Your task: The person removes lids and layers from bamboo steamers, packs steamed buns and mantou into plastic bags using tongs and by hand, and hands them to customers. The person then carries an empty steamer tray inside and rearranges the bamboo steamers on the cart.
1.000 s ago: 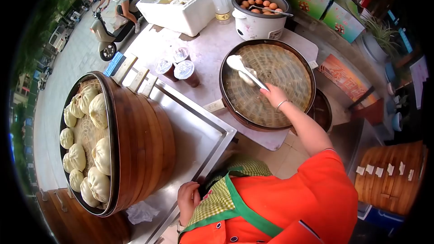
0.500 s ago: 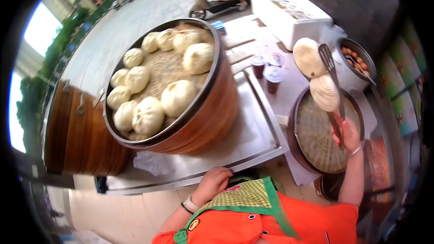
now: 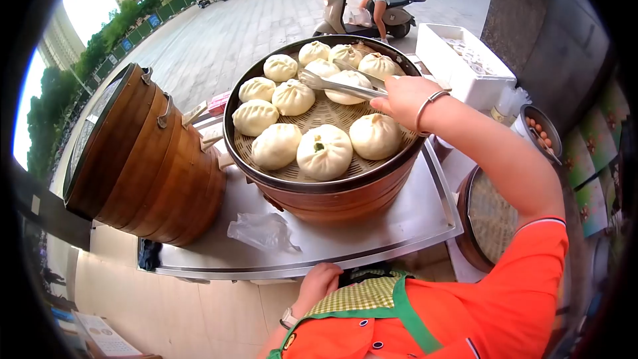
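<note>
My right hand (image 3: 405, 101) is closed round metal tongs (image 3: 325, 84) over a round bamboo steamer (image 3: 299, 186). The tongs' jaws straddle a pale bun (image 3: 347, 86); whether they press on it I cannot tell. Several other buns, such as one with a green spot on top (image 3: 324, 153), lie around it on the woven mat. Near the front edge of the metal table (image 3: 359, 246), my left hand (image 3: 320, 282) rests with curled fingers beside the apron; what it holds, if anything, is hidden.
A tall steamer stack (image 3: 159, 166) stands at left. A plastic bag (image 3: 264, 231) lies in front. At right are a flat steamer (image 3: 490, 216), a white foam box (image 3: 458, 70) and a pot of eggs (image 3: 538, 134). A person on a scooter (image 3: 372, 16) is beyond.
My right hand and the tongs have moved left from the flat steamer to the bun-filled steamer. The view has turned left. A bun now lies between the tongs' jaws.
</note>
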`<state>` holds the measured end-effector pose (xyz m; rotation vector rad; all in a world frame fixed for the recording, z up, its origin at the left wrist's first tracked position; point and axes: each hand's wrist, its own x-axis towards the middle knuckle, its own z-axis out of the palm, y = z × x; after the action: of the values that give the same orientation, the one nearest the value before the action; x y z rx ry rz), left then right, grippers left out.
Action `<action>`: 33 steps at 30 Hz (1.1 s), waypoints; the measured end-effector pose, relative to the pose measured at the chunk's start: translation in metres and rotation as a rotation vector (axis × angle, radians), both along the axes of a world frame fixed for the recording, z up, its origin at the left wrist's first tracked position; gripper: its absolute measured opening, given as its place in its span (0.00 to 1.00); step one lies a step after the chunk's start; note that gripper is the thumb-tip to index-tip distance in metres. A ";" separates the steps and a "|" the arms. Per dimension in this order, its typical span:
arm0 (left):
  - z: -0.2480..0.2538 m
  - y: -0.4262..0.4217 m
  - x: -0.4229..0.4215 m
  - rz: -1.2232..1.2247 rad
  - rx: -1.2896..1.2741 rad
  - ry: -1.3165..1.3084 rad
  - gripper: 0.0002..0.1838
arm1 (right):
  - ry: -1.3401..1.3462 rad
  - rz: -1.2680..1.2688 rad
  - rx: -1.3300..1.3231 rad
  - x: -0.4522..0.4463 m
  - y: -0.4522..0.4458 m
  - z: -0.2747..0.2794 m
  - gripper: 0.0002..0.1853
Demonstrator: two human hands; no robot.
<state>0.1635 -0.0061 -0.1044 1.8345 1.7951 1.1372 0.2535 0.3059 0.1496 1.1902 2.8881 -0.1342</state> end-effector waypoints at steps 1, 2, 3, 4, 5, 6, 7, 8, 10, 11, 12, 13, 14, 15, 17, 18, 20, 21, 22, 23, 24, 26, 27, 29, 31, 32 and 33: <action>-0.002 -0.007 -0.008 0.008 -0.007 -0.009 0.08 | 0.014 -0.003 0.021 0.000 -0.003 0.006 0.25; -0.002 -0.010 -0.015 0.015 -0.014 -0.022 0.08 | 0.022 -0.006 0.043 0.008 -0.003 0.014 0.26; 0.016 -0.013 -0.023 0.017 0.007 -0.045 0.09 | 0.038 -0.023 0.041 0.016 -0.001 0.020 0.28; 0.036 -0.016 -0.034 0.014 0.013 -0.054 0.09 | 0.062 -0.048 0.026 0.025 0.001 0.025 0.27; 0.075 -0.013 -0.044 -0.009 0.092 -0.065 0.10 | 0.149 -0.009 -0.029 0.035 -0.002 0.032 0.28; 0.114 -0.010 -0.051 -0.027 0.164 -0.079 0.11 | 0.242 -0.005 -0.060 0.042 -0.005 0.035 0.28; 0.151 -0.008 -0.058 -0.106 0.262 -0.176 0.07 | 0.296 -0.066 -0.074 0.047 -0.015 0.041 0.29; 0.185 -0.007 -0.064 -0.176 0.360 -0.268 0.03 | 0.383 -0.052 -0.035 0.053 -0.011 0.035 0.29; 0.232 -0.004 -0.061 -0.430 0.697 -0.339 0.05 | 0.616 -0.150 -0.228 0.056 -0.023 0.034 0.29; 0.247 -0.004 -0.063 -0.607 0.627 -0.535 0.06 | 0.655 -0.161 -0.250 0.053 -0.028 0.034 0.30; 0.254 0.000 -0.056 -0.682 0.680 -0.658 0.09 | 0.654 -0.170 -0.285 0.056 -0.022 0.030 0.32; 0.261 0.004 -0.050 -0.763 0.734 -0.774 0.12 | 0.708 -0.149 -0.295 0.056 -0.021 0.026 0.35; 0.260 0.004 -0.043 -0.763 0.827 -0.789 0.15 | 0.759 -0.069 -0.278 0.052 -0.026 0.026 0.37; 0.260 0.005 -0.037 -0.760 0.921 -0.800 0.18 | 0.787 -0.027 -0.299 0.047 -0.028 0.027 0.37; 0.254 -0.007 -0.045 -0.796 0.853 -0.879 0.22 | 0.815 0.039 -0.378 0.032 -0.032 0.030 0.37; 0.252 -0.011 -0.053 -0.805 0.828 -0.909 0.23 | 0.817 0.036 -0.383 0.022 -0.033 0.030 0.37; 0.250 -0.020 -0.075 -1.010 0.718 -0.857 0.26 | 0.903 0.162 -0.529 -0.005 -0.038 0.032 0.35; 0.249 -0.027 -0.083 -1.076 0.682 -0.837 0.26 | 0.871 0.164 -0.554 -0.019 -0.049 0.039 0.34; 0.247 -0.034 -0.088 -1.032 0.739 -0.860 0.27 | 0.840 0.197 -0.587 -0.033 -0.055 0.044 0.33; 0.247 -0.043 -0.099 -1.010 0.771 -0.865 0.28 | 0.891 0.224 -0.571 -0.052 -0.068 0.049 0.32; 0.247 -0.052 -0.110 -0.987 0.804 -0.870 0.28 | 0.938 0.248 -0.560 -0.073 -0.082 0.052 0.31; 0.248 -0.073 -0.138 -1.044 0.733 -0.837 0.27 | 0.995 0.302 -0.602 -0.114 -0.103 0.060 0.29; 0.249 -0.085 -0.153 -1.064 0.705 -0.827 0.27 | 1.053 0.362 -0.597 -0.138 -0.116 0.062 0.28; 0.258 -0.125 -0.176 -0.927 0.655 -1.078 0.26 | 1.079 0.465 -0.680 -0.191 -0.137 0.074 0.26; 0.271 -0.158 -0.211 -0.689 0.740 -0.967 0.21 | 1.144 0.461 -0.722 -0.250 -0.163 0.080 0.23; 0.276 -0.167 -0.237 -0.467 0.854 -0.700 0.16 | 1.106 0.431 -0.705 -0.281 -0.167 0.083 0.21; 0.282 -0.176 -0.263 -0.237 0.944 -0.479 0.12 | 1.130 0.374 -0.666 -0.305 -0.173 0.094 0.21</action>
<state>-0.0997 -0.1826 0.1772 1.8572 0.7655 2.3059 -0.0516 0.1333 0.2440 0.4576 3.1906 -2.1257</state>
